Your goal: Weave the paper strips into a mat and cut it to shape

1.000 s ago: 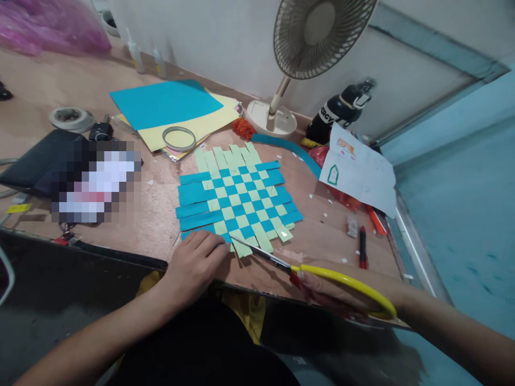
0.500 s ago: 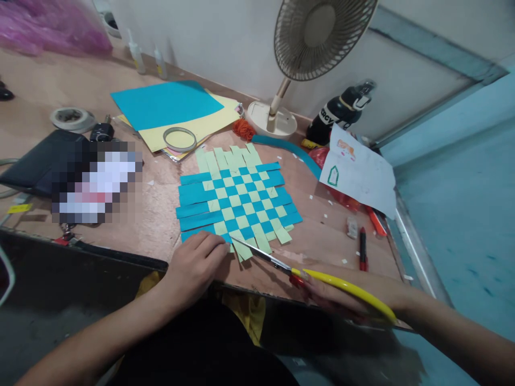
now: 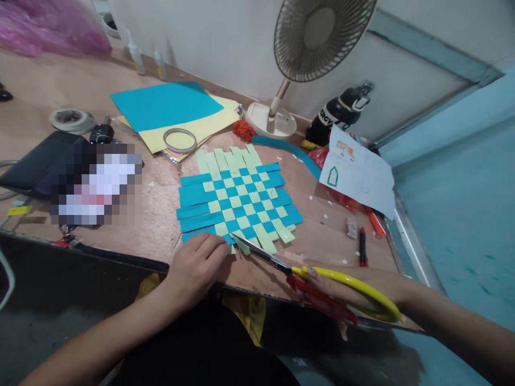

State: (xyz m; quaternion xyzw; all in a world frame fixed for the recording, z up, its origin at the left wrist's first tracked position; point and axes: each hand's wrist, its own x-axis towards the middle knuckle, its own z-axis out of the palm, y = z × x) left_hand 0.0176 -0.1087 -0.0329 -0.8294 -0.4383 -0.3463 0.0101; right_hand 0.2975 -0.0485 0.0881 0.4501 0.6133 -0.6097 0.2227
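Note:
A woven paper mat of blue and pale green strips lies near the table's front edge, loose strip ends sticking out on its sides. My left hand rests at its near left corner, fingers curled closed on the edge; the thumb is mostly hidden. In my right hand is a pair of scissors with one yellow and one red handle. Its handles are spread apart, and the blades point left across the green strip ends, their tips close to my left fingertips. How far the blades are apart is hard to see.
Coloured paper sheets lie behind the mat with a tape ring on top. A fan and a black bottle stand by the wall. To the right are a drawing and a marker; a black pouch lies left.
The red scissor handle has swung down, away from the yellow one, as my right fingers spread. Green strip ends by the blades have shifted slightly right. My left hand stays nearly still.

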